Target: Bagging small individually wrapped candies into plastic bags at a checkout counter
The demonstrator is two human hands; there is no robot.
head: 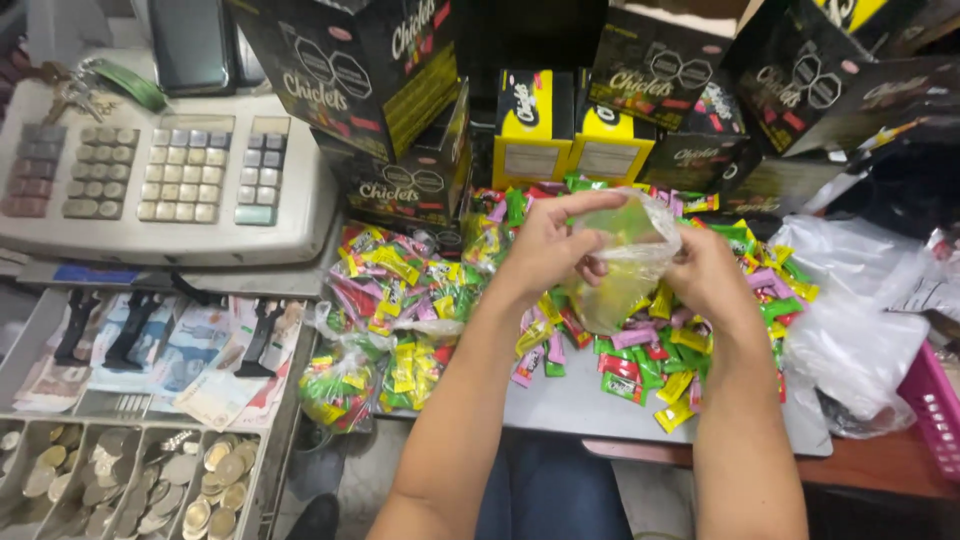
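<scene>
Both hands hold one small clear plastic bag point(622, 262) partly filled with little wrapped gum packets. My left hand point(548, 243) pinches the bag's upper left edge. My right hand point(705, 272) grips its right side. Under the hands lies a loose heap of small gum packets point(640, 360) in green, yellow, pink and red on a grey board point(570, 405). Filled and tied clear bags of the same packets point(395, 290) lie to the left of the heap, one point(335, 385) at the board's front corner.
A cash register point(170, 175) with keys stands at the left, above its open drawer of banknotes point(180, 345) and coins point(130, 480). Black and yellow cartons point(535, 125) are stacked at the back. Empty clear bags point(850, 320) and a pink basket point(935, 405) lie right.
</scene>
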